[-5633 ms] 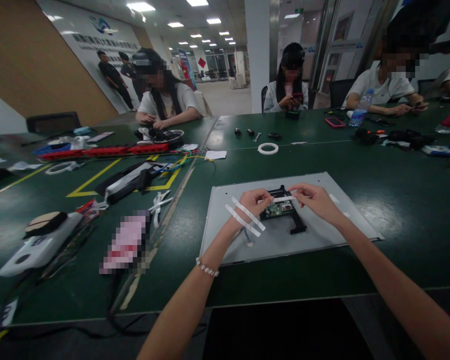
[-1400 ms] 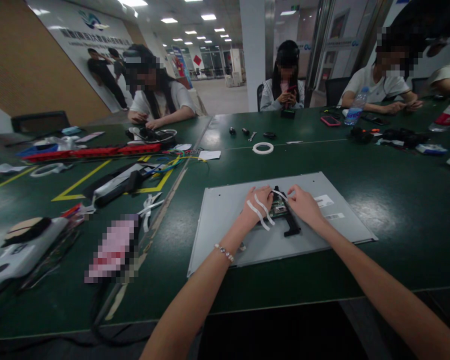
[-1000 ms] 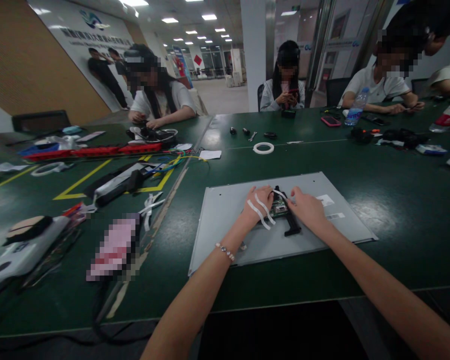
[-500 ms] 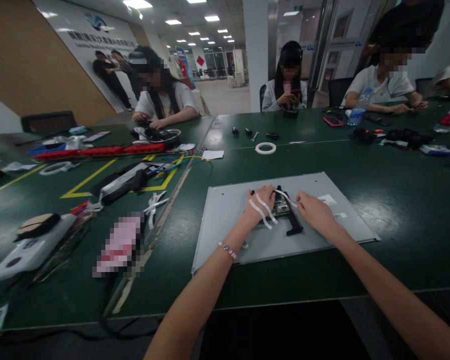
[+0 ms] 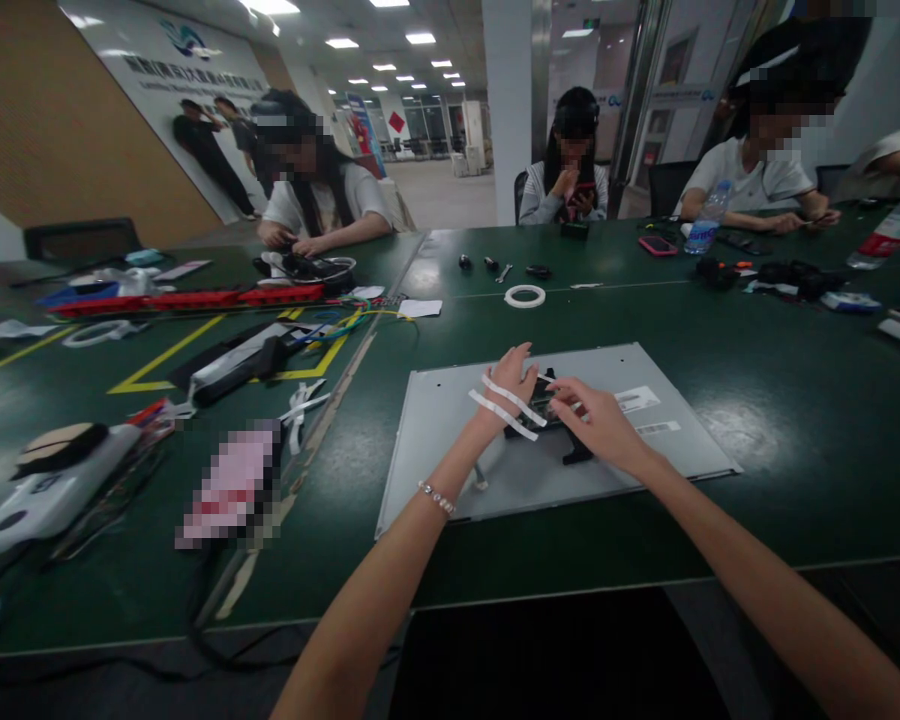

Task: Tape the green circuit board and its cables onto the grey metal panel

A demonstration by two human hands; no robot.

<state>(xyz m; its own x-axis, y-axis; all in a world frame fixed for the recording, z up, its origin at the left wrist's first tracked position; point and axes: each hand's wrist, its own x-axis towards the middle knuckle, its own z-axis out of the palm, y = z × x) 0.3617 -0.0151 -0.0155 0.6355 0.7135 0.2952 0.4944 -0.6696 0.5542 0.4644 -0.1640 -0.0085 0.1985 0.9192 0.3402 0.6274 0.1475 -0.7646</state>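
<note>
On the gray panel (image 5: 435, 420) before us lie a black bracket (image 5: 577, 453) and a circuit board (image 5: 547, 405), the board partly hidden between our hands. Our left hand (image 5: 506, 383) is raised over the board's left side, fingers spread, its grip released as far as we can see. Our right hand (image 5: 596, 420) bends thumb and fingers over the board's right side; a short white strip (image 5: 544, 378) shows between the hands, just beside those fingertips, but we cannot tell whether this grip has hold of it. Two longer strips (image 5: 513, 400) cross the back of our left hand, their ends jutting toward the board.

If these strips are sticky, as we suspect, a low sweep of that hand could snag the loose ends on the board or bracket, crumpling them. A slack pinch could let the short strip curl or land crooked, and hard pressure might harm small parts. Our wrists, leaning, could also skid the panel across the tabletop (image 5: 570, 550).
</note>
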